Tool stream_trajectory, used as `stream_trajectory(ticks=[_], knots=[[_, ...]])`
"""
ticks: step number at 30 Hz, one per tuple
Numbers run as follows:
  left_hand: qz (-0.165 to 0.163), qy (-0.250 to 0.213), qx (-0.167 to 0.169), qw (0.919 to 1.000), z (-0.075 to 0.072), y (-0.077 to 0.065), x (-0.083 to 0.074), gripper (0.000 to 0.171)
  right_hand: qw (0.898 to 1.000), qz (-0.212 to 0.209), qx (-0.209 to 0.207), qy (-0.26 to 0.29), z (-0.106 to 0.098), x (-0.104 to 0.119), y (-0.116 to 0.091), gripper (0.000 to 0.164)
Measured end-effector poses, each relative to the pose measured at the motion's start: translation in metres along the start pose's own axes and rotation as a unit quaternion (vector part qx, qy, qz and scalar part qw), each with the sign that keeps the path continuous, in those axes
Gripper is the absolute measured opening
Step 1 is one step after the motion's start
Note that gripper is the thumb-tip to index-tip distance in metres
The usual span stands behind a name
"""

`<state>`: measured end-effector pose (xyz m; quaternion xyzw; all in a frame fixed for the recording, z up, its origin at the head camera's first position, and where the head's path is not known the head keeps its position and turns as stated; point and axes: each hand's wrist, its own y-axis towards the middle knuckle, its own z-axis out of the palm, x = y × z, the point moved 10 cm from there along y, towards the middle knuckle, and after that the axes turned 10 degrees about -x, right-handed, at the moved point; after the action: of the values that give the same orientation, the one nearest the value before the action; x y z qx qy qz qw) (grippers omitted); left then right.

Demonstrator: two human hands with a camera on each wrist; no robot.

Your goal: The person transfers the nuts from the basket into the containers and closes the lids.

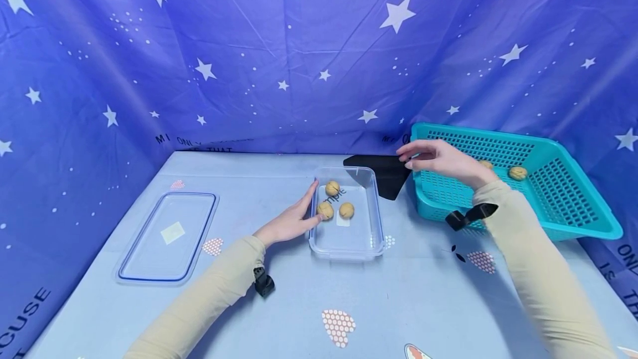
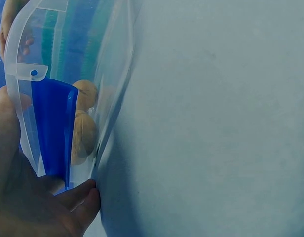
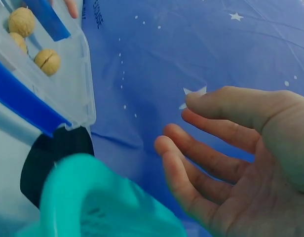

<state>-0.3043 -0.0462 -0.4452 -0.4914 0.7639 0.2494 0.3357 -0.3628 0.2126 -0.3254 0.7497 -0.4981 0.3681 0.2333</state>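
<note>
Walnuts (image 1: 518,173) in the basket (image 1: 573,198) are lying right of the nearer right hand (image 1: 445,163), which is hovering empty, fingers parted; the spread left hand (image 1: 291,221) is touching the container (image 1: 361,237).

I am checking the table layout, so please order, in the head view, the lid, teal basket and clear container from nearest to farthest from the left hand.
1. Clear container: touching the left hand, on its right.
2. Lid: to the hand's left.
3. Teal basket: at far right.
</note>
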Motion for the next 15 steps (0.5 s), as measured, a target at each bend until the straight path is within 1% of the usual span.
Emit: stream_trajectory(ticks=[9,15], knots=[[0.007,-0.007,0.002,1.0,-0.001,0.0,-0.002,0.087,1.0,0.002,-0.004,-0.027,-0.017,-0.007,-0.01,0.046],[0.012,-0.006,0.005,0.9999,0.001,0.003,0.0,0.089,0.999,0.0,-0.024,-0.049,-0.031,-0.012,-0.019,0.045]])
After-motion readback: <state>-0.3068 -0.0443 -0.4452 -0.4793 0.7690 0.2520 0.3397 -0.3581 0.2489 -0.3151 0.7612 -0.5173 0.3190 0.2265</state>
